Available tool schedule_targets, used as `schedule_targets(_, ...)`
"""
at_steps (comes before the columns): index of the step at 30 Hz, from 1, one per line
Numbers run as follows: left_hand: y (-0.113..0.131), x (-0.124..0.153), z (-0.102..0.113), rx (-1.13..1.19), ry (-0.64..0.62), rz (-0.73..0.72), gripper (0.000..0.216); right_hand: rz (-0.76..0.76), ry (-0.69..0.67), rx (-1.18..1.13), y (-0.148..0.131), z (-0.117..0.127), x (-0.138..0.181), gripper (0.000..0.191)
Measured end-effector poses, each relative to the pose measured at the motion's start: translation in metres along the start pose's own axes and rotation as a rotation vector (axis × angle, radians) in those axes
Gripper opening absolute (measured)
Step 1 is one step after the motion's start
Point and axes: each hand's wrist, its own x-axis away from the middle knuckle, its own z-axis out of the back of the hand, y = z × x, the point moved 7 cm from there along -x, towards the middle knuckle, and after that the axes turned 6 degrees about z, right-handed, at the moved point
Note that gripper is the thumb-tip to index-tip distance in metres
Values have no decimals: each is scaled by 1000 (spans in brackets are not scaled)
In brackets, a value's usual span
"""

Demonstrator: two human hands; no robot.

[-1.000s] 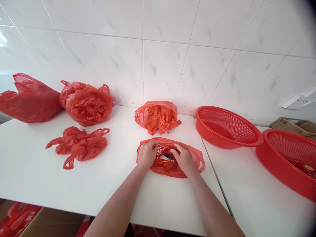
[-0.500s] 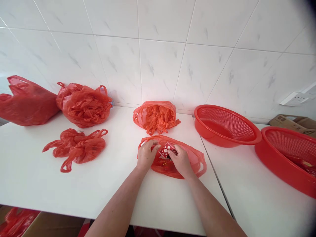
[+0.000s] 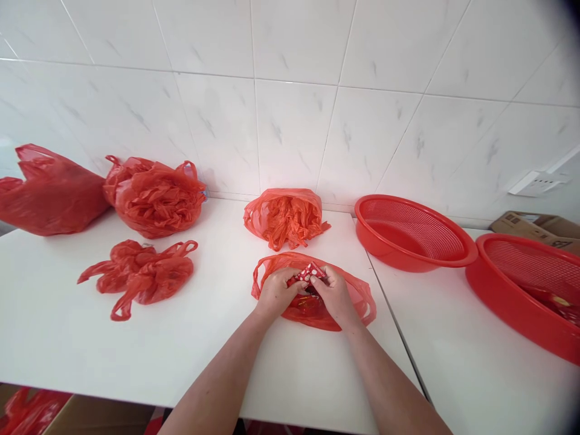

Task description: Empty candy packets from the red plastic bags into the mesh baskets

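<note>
A small red packet with white dots is held between my two hands above an opened red plastic bag. My left hand is closed on the packet's left end, thumb in front. On the other side my right hand pinches it with thumb and fingers. Below the hands, something dark and shiny with golden marks shows inside the bag; its kind cannot be made out. The bag lies spread on the white table, its loop handles to the sides.
Behind the bag sits a bundle of crumpled red bags. To the left are knotted red bags, a stuffed bag and a larger full bag. An oval red basket and a second basket stand right, near a cardboard box.
My left hand has moved right and gripped the packet, which has tilted and shifted slightly right and up. The bags and baskets stay in place; the view has shifted slightly.
</note>
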Motion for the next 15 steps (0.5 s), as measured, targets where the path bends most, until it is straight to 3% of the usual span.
schedule_targets(5,0,-1,0,-45,-17,13,10,78,-47,13,-12,-6,2,26)
schedule_targets(9,-2,-1,2,-99,10,12,14,127,-33,89,-13,-4,0,19)
schedule_targets(15,-5,0,2,-15,48,30,14,89,-32,45,-11,-1,-3,22)
